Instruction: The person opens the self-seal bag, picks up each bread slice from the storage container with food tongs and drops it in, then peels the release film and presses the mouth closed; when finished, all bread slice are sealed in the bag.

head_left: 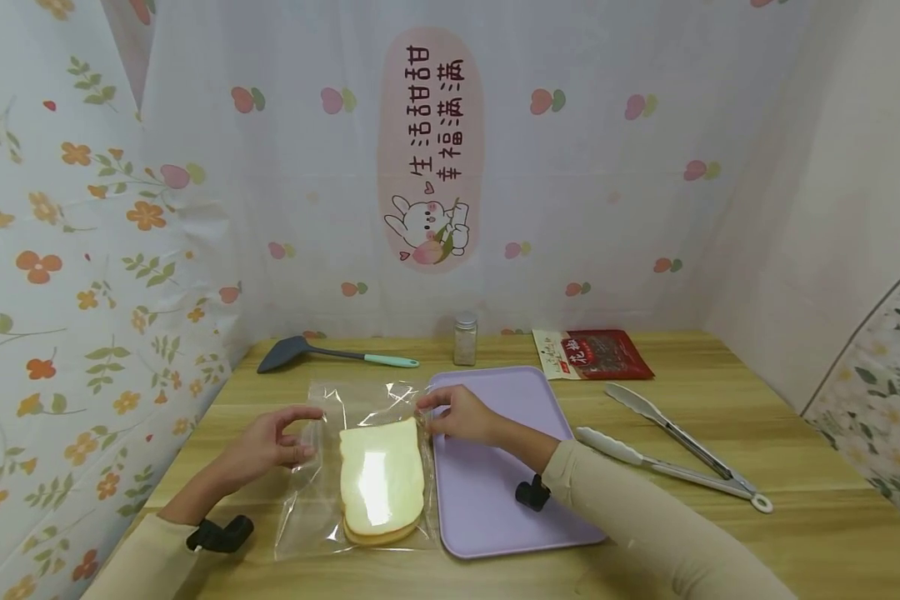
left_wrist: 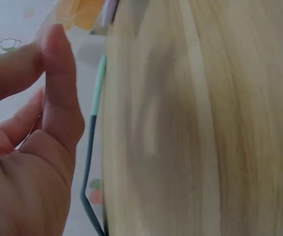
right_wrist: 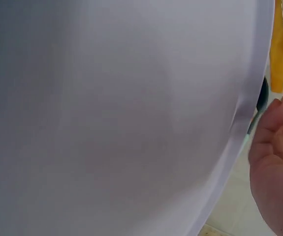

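A clear plastic bag (head_left: 326,508) with stacked bread slices (head_left: 382,479) inside it lies in front of me, left of the lilac tray. My left hand (head_left: 266,446) is at the bag's left edge; in the left wrist view its thumb (left_wrist: 60,83) and index finger meet at the film. On the opposite side, my right hand (head_left: 461,414) pinches the bag's upper right edge, with its wrist over the tray (head_left: 495,508). Brown crust shows through the film in the right wrist view, just above the fingertips. Glare hides part of the top slice.
Behind the bag lies a dark spatula with a mint handle (head_left: 390,361). A small glass jar (head_left: 465,340) stands at the back, beside a red and cream packet (head_left: 596,354). Metal tongs (head_left: 675,454) lie spread right of the tray. Printed curtains enclose the wooden table (head_left: 802,500).
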Action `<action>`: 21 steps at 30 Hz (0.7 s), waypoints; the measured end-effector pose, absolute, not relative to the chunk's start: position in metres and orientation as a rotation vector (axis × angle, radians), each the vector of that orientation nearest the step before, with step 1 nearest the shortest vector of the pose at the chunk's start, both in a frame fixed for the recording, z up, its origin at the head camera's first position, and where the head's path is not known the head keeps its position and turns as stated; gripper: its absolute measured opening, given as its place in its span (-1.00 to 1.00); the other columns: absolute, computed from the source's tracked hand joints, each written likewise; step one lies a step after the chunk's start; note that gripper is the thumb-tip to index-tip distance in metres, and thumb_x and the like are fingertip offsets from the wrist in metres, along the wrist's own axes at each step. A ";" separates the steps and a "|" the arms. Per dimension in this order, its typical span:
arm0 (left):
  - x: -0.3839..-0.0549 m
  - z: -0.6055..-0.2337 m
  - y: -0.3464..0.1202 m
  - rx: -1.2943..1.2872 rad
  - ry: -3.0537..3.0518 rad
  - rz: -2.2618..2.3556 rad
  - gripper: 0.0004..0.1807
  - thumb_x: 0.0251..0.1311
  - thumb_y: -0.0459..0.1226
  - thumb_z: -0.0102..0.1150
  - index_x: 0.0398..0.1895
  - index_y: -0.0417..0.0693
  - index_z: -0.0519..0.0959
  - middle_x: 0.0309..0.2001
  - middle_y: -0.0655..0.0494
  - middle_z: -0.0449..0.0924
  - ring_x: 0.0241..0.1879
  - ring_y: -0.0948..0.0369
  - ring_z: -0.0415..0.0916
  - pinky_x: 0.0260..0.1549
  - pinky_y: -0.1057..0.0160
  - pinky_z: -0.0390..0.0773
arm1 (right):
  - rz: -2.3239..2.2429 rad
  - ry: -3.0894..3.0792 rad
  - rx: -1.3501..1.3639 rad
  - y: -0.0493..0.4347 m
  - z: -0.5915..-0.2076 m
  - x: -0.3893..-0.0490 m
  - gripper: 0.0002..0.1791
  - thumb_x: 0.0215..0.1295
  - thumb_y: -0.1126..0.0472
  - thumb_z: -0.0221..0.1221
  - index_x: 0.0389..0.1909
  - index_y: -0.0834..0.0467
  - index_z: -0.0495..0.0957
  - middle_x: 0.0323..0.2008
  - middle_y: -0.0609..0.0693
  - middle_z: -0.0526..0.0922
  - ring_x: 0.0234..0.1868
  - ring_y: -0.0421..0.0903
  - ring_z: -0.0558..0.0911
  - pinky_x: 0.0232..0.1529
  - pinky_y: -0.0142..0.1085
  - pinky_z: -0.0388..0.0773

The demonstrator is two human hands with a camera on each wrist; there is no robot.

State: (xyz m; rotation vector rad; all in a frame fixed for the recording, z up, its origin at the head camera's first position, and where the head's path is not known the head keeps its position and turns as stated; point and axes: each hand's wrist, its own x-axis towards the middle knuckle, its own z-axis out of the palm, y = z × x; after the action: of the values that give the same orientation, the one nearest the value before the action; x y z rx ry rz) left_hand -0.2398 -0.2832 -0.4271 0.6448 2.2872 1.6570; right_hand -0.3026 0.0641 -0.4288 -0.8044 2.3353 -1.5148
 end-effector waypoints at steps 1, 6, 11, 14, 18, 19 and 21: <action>-0.241 -0.428 -0.284 0.644 2.271 1.648 -0.27 0.23 -0.41 0.29 0.37 -0.50 0.16 0.23 -0.48 0.28 -0.35 0.32 0.58 -0.32 0.28 0.63 | -1.495 2.345 -0.794 0.063 -0.429 -0.303 -0.63 0.11 0.52 0.25 0.00 0.39 0.60 -0.12 0.13 0.67 -0.51 -0.24 0.58 -0.57 -0.41 0.50; -0.245 -0.432 -0.286 0.658 2.231 1.576 -0.24 0.21 -0.42 0.31 0.39 -0.50 0.14 0.31 -0.54 0.12 -0.31 0.24 0.63 -0.32 0.27 0.62 | -1.449 2.404 -0.790 0.060 -0.430 -0.304 -0.58 0.12 0.54 0.28 0.06 0.44 0.55 -0.11 0.19 0.65 -0.52 -0.23 0.57 -0.56 -0.40 0.53; -0.246 -0.434 -0.282 0.654 2.269 1.560 -0.31 0.22 -0.50 0.25 0.36 -0.55 0.17 0.26 -0.57 0.19 -0.22 0.25 0.63 -0.33 0.31 0.60 | -1.422 2.484 -0.818 0.059 -0.433 -0.305 -0.57 0.09 0.53 0.32 0.04 0.44 0.56 -0.13 0.23 0.67 -0.44 -0.19 0.64 -0.53 -0.38 0.57; -0.246 -0.435 -0.280 0.620 2.302 1.572 -0.33 0.20 -0.54 0.22 0.34 -0.58 0.17 0.32 -0.61 0.11 -0.09 0.14 0.64 -0.28 0.28 0.62 | -1.365 2.553 -0.851 0.058 -0.432 -0.304 -0.57 0.08 0.50 0.34 0.03 0.43 0.57 -0.14 0.24 0.69 -0.38 -0.12 0.69 -0.49 -0.39 0.59; -0.244 -0.433 -0.281 0.576 2.443 1.496 -0.36 0.18 -0.52 0.26 0.31 -0.55 0.25 0.30 -0.60 0.16 0.00 -0.15 0.59 -0.25 0.18 0.64 | -1.267 2.644 -0.864 0.060 -0.425 -0.302 -0.56 0.10 0.45 0.32 0.06 0.39 0.57 -0.09 0.25 0.70 -0.28 -0.01 0.74 -0.35 -0.37 0.62; -0.244 -0.431 -0.280 0.575 2.517 1.450 -0.38 0.18 -0.52 0.27 0.29 -0.53 0.28 0.30 -0.59 0.17 0.02 -0.22 0.56 -0.23 0.14 0.64 | -1.237 2.668 -0.872 0.062 -0.423 -0.302 -0.57 0.11 0.44 0.31 0.06 0.38 0.58 -0.08 0.25 0.70 -0.24 0.01 0.74 -0.29 -0.37 0.62; -0.243 -0.429 -0.278 0.589 2.693 1.335 -0.42 0.16 -0.51 0.28 0.26 -0.47 0.36 0.30 -0.55 0.20 0.04 -0.31 0.51 -0.20 0.04 0.63 | -1.202 2.694 -0.883 0.066 -0.419 -0.303 -0.57 0.14 0.42 0.29 0.08 0.36 0.58 -0.04 0.25 0.69 -0.19 0.05 0.74 -0.22 -0.33 0.63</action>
State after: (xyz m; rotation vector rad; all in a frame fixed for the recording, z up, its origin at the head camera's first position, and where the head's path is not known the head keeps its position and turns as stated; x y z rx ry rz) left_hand -0.2427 -0.2778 -0.4287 0.5888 2.6933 1.3348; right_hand -0.3033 0.0661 -0.4193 -0.8834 2.6940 -1.2016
